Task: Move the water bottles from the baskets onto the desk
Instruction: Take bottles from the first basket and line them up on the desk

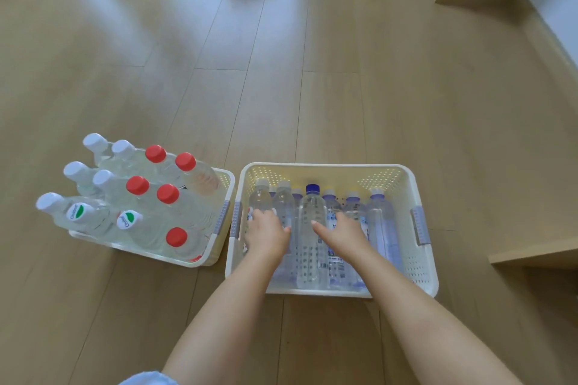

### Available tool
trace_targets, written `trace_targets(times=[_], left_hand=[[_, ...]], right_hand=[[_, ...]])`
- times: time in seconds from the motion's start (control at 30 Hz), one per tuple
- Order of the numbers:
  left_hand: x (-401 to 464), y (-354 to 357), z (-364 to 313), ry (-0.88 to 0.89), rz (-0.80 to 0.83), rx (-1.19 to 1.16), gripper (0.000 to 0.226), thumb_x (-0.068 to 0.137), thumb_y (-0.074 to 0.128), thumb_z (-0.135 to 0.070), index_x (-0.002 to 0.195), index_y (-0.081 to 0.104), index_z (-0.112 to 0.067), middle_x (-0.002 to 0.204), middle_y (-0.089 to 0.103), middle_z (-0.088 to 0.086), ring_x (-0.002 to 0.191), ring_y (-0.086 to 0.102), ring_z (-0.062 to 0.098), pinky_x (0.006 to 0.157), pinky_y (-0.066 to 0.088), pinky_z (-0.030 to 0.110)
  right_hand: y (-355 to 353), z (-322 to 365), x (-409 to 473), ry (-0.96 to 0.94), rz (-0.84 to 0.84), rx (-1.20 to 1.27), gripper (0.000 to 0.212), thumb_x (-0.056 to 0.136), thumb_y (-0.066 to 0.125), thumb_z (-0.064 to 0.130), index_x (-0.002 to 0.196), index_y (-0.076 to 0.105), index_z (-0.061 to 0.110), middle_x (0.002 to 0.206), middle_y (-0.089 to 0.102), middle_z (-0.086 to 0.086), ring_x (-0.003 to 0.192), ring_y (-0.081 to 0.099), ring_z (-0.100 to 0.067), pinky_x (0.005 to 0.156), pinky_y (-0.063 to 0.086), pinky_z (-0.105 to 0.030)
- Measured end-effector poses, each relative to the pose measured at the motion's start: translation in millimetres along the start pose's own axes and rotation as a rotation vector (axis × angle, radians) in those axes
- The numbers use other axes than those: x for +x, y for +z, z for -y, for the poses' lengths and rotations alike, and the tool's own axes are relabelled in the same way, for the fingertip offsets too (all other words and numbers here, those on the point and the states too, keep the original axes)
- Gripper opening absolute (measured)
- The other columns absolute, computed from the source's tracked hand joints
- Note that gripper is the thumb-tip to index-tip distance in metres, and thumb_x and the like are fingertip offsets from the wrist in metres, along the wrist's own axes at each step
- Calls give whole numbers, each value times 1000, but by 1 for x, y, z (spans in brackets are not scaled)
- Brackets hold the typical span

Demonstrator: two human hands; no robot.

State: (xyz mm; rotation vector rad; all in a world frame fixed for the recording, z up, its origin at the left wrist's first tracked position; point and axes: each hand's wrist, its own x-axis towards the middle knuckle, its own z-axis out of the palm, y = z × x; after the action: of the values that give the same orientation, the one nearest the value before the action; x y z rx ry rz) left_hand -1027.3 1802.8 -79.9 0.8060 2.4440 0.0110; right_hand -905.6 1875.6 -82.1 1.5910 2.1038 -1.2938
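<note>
- Cream perforated plastic basket (425,272) sits on the pale wooden plank floor (312,72) right in front of us, with clear plastic water bottles (309,228) lying side by side inside it; their long axes run away from us, caps toward the far wall of the basket, bases toward us
- Our left hand (266,234) lies on the leftmost bottles, fingers curling over a clear bottle with a pale cap (260,197); it looks like a grasp closing on it, though we cannot tell how far the fingers wrap
- Our right hand (342,233) lies on the bottles right of centre, fingers bent down among them and out of sight, thumb straight beside the dark-blue-capped bottle (311,216); we cannot tell whether it holds one
- Both hands sit directly above the bottles, so we judge the coming move is a straight lift; each hand is nearer its own side of the row, and we grip across the barrels
- Second cream basket (219,247) stands just to the left, nearly touching the first, packed with upright bottles with red and white caps (137,185), necks pointing up; the left hand is nearer it
- No bottle is out of the baskets here; a pale wooden edge (531,255) at the right may be the desk, but we cannot be sure
</note>
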Motion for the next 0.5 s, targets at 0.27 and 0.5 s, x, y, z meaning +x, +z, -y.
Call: trace_targets(times=[0.27,0.5], left_hand=[[14,32,-25,-95,128,225,43,98,43,-24,131,43,3,123,46,20,109,54,29,84,50,30],[33,39,-16,-31,81,97,43,93,49,-35,119,54,-1,121,52,16,109,57,29,85,49,31]], right_hand=[[31,3,32,172,54,199,89,84,59,53,146,21,3,145,35,-15,126,45,-30,83,45,-29],[39,-7,46,178,-19,233,89,73,73,48,139,30,6,134,45,-15,118,51,-30,84,50,-36]])
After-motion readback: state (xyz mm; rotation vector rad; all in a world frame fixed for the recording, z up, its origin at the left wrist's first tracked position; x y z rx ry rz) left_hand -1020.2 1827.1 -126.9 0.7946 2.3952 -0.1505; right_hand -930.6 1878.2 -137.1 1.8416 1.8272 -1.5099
